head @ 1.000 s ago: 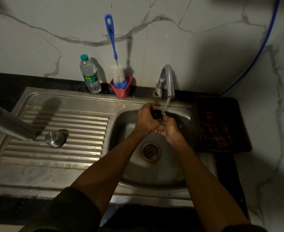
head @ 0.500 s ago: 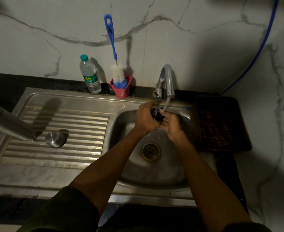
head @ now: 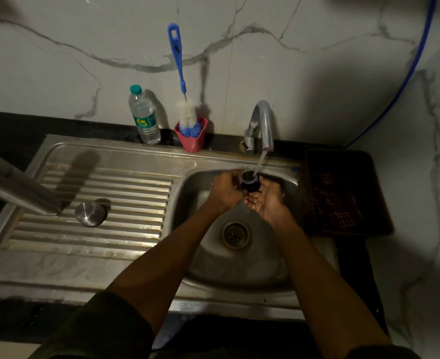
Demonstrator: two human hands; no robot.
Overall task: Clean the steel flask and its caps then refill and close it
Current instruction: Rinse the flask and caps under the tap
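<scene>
Head-worn view, downward over sink [head: 187, 286]

Behind the sink [head: 125, 265], against the marble wall, a clear plastic bottle [head: 144, 119] stands just left of a pink cup [head: 193, 137] holding a blue-handled brush [head: 180, 71], with a dark tray [head: 343, 193] at the sink's right.

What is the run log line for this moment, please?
step: rinsing small black inner cap | left hand: holds it | right hand: cupped below | steel tap: running
</scene>
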